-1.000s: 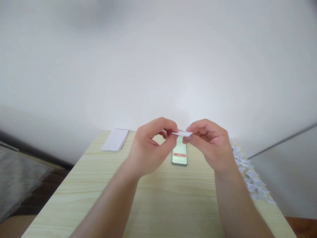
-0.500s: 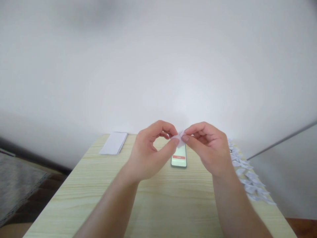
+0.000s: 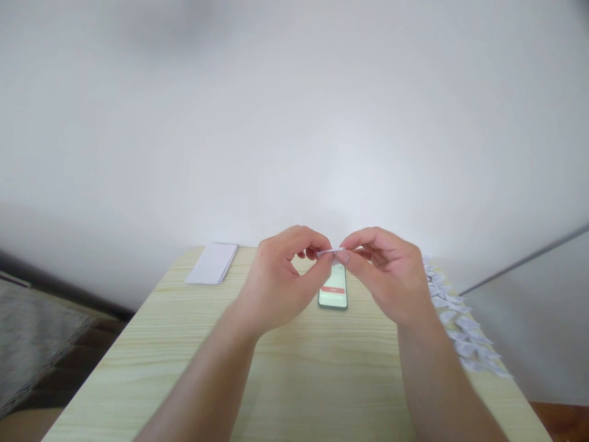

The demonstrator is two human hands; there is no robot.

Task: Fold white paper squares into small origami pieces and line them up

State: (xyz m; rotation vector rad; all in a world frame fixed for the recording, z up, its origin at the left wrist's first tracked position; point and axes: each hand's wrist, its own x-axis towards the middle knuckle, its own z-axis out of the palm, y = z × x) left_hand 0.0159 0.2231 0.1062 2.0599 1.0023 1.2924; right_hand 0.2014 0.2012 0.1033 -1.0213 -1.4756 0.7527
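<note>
Both hands are raised above a pale wooden table (image 3: 294, 374) and pinch one small white piece of paper (image 3: 332, 252) between them. My left hand (image 3: 280, 279) grips its left end with thumb and fingers closed. My right hand (image 3: 389, 273) pinches the right end the same way. The paper looks folded flat and thin, seen almost edge-on. Under the hands lies a phone (image 3: 333, 296) with a lit screen and a red bar.
A stack of white paper sheets (image 3: 211, 264) lies at the table's far left corner. Several small folded white paper pieces (image 3: 460, 328) run along the right edge. A white wall rises behind the table. A grey fabric surface (image 3: 32, 344) is at the left.
The paper has gone from a flat strip to a bunched fold and now lies flat and narrow again. Both hands stayed pinched on it, fingertips drawn closer together.
</note>
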